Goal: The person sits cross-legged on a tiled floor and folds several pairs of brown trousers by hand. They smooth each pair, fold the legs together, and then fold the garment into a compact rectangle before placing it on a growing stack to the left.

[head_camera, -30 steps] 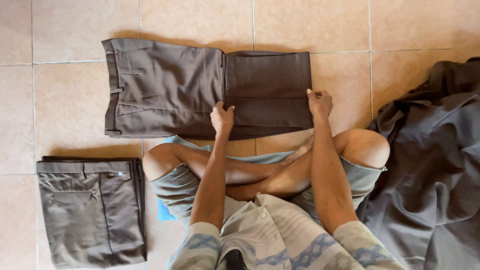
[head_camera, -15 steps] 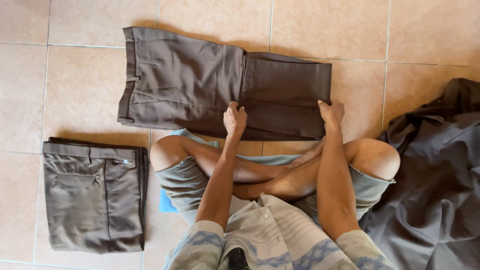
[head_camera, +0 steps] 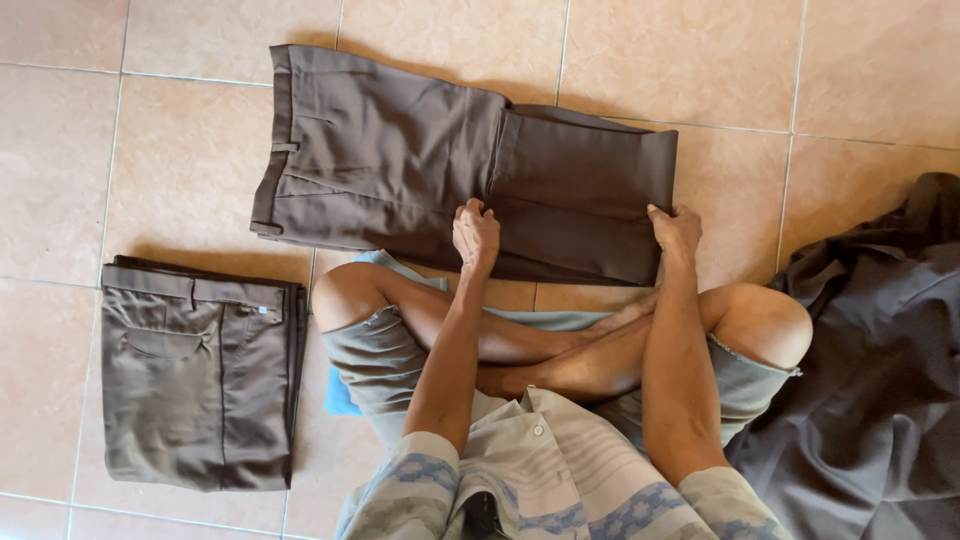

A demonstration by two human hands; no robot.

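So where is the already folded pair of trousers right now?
The folded trousers lie on the tiled floor at lower left in the head view, beside the person's left knee.

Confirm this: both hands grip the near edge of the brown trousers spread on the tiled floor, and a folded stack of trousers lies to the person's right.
Not quite. The head view shows the folded stack to the person's left; an unfolded dark heap lies right. Both the left hand and right hand do grip the brown trousers.
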